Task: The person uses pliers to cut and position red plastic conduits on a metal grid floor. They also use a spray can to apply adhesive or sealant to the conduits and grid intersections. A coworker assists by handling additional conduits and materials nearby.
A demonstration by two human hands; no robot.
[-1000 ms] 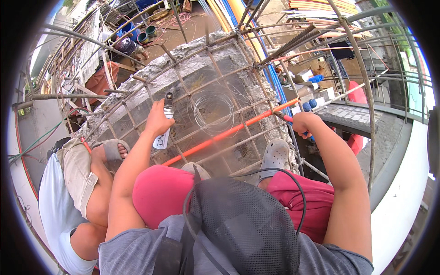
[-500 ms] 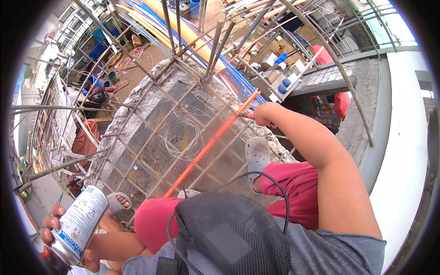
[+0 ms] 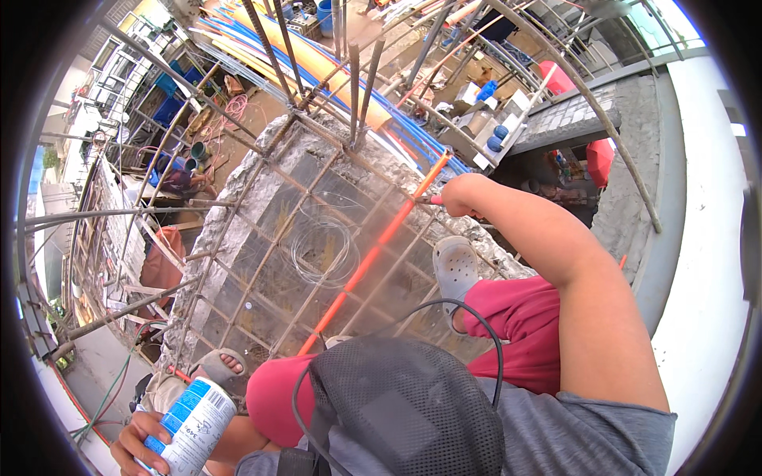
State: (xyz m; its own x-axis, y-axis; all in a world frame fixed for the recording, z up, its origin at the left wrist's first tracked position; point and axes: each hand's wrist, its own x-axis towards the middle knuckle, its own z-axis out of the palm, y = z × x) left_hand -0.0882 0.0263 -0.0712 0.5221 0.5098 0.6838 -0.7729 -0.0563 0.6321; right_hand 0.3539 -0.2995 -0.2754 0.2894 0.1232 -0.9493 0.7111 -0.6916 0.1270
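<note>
My left hand (image 3: pixel 141 441) grips a white and blue spray can (image 3: pixel 192 426) at the lower left, held close to my body. My right hand (image 3: pixel 463 195) is closed around the upper part of a rebar painted orange (image 3: pixel 373 252), which slants across a rusty rebar grid (image 3: pixel 270 250) laid over a rough concrete block (image 3: pixel 230 210). A coil of thin tie wire (image 3: pixel 321 247) lies under the grid near the orange bar. My knees in red shorts (image 3: pixel 520 317) and a grey clog (image 3: pixel 455 268) rest on the grid.
A dark mesh pouch with a black cable (image 3: pixel 405 408) hangs at my chest. Vertical rebars (image 3: pixel 353 75) rise from the block's far corner. Blue and orange pipes (image 3: pixel 333 67) lie beyond. Another person's sandalled foot (image 3: pixel 218 366) shows at lower left. A white wall (image 3: pixel 710 262) runs along the right.
My left hand drew the spray can back from the grid down to my lower left side. My right hand stayed on the orange bar as the view tilted.
</note>
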